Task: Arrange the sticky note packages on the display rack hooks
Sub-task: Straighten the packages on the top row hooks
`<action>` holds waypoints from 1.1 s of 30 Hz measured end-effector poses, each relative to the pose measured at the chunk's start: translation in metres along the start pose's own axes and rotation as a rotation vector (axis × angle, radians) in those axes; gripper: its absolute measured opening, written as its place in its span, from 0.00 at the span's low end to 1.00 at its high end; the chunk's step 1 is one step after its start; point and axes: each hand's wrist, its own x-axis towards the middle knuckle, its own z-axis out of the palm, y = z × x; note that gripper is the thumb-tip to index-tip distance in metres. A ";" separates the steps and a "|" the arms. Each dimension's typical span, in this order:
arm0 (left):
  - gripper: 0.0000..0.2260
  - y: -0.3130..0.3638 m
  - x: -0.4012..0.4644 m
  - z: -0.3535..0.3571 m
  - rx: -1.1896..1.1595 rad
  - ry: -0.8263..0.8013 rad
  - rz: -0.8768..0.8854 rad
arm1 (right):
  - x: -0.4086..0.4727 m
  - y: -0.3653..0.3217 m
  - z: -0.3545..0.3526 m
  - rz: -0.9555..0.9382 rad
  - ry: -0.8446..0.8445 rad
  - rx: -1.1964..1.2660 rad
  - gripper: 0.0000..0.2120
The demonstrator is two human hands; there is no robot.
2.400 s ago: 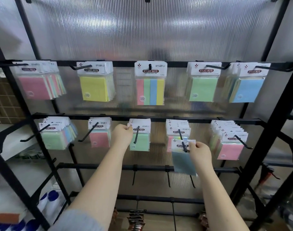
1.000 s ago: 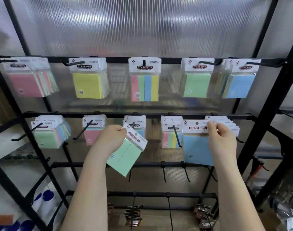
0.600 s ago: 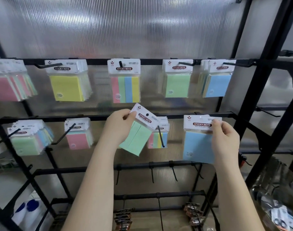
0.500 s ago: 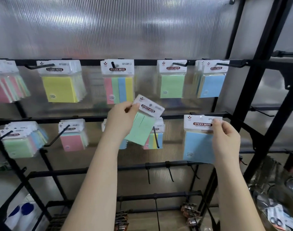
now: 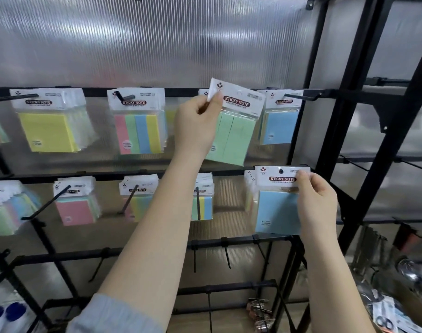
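My left hand pinches the white header of a green sticky note package, held tilted in front of the top row, between the striped package and the blue package. Lower right, my right hand pinches the header corner of a blue sticky note package at the right end of the middle row; its hang hole shows dark at the top. The black display rack carries hooks with yellow, pink and multicolour packages.
Bare black hooks stick out from the lower bar. A thick black upright post stands close to the right. Bottles with blue caps sit low left, clutter and small packages low right. A ribbed translucent panel backs the rack.
My left hand took the green package off a middle-row hook and raised it rightward to the top row. My right hand carried the blue package right. The view swung right.
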 end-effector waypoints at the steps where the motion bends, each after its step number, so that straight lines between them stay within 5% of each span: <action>1: 0.18 -0.001 0.000 0.003 -0.003 0.020 0.000 | 0.001 0.000 -0.001 0.001 -0.006 0.003 0.17; 9: 0.20 -0.005 0.004 0.015 0.025 0.215 0.030 | 0.012 0.004 -0.005 0.004 -0.019 0.039 0.16; 33: 0.18 -0.053 0.057 0.042 0.355 0.305 -0.204 | 0.038 -0.002 -0.009 -0.019 -0.084 0.062 0.17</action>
